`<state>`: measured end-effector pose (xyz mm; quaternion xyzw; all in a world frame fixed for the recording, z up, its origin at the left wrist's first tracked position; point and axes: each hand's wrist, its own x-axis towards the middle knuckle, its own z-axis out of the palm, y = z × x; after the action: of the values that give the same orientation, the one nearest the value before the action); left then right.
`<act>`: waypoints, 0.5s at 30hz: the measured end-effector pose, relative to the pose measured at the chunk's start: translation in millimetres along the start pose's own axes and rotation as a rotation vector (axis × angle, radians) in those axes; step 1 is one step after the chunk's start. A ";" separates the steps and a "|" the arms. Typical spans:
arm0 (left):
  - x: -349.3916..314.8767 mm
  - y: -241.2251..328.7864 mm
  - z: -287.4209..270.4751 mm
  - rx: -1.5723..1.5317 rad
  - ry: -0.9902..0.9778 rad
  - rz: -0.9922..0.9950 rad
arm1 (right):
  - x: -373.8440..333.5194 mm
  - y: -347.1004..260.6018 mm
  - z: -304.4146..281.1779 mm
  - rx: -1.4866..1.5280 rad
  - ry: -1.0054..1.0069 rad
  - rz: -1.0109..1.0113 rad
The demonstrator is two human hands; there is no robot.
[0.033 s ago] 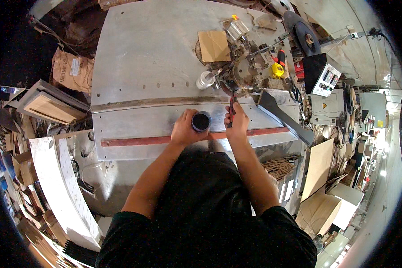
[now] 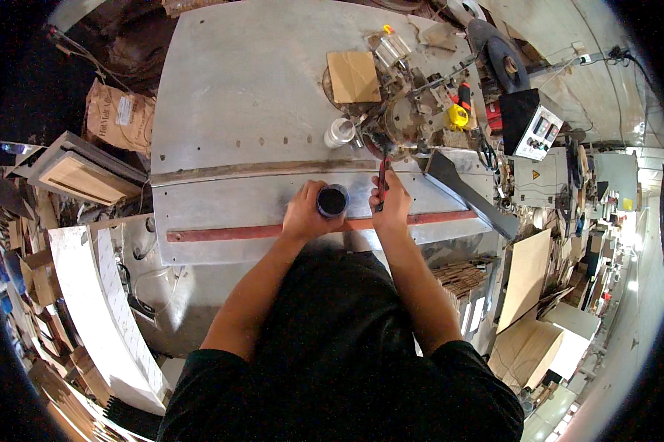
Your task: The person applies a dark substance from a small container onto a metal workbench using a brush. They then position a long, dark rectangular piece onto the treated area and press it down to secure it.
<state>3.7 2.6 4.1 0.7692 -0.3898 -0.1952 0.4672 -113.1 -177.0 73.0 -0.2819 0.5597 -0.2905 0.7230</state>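
Note:
Near the front of the metal table [image 2: 221,96], my left hand [image 2: 300,214] is wrapped round a small cylindrical container [image 2: 333,200] with a clear rim. Its round top looks black; whether that is a lid or dark contents, I cannot tell. To the right, my right hand [image 2: 395,200] is closed on a slim red-and-black hand tool [image 2: 383,183], whose upper end points away from me toward the machine [image 2: 402,121]. The tool's exact kind is unclear. Both hands are above the red strip [image 2: 236,232] along the table. A white-and-clear bottle [image 2: 339,132] stands beyond them.
A cardboard piece [image 2: 354,76] lies beside the machine. On the machine's right are a yellow tape measure [image 2: 458,116] and a control box [image 2: 540,132]. An angled dark metal bar [image 2: 470,195] crosses the table's right end. A paper sack [image 2: 120,116] stands at the left.

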 end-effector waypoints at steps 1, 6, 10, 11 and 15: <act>-0.3 -1.0 -0.5 0.002 0.002 -0.004 | -4.0 -1.1 3.4 0.001 0.017 0.016; -0.7 8.8 -3.6 -0.010 -0.001 0.003 | 2.7 -7.4 -0.1 0.041 -0.077 0.047; -2.3 1.2 -0.5 -0.032 -0.016 -0.039 | 12.7 -10.3 8.6 0.085 -0.050 0.057; -2.4 1.3 -0.1 -0.029 -0.014 -0.035 | 13.8 -9.2 8.1 0.093 -0.037 0.067; -1.1 1.5 0.2 -0.006 0.003 0.009 | 19.9 -3.0 2.0 0.116 -0.031 0.105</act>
<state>2.2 3.0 5.2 0.7664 -0.3919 -0.1931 0.4710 -107.4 -193.5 62.7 -0.2145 0.5446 -0.2797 0.7611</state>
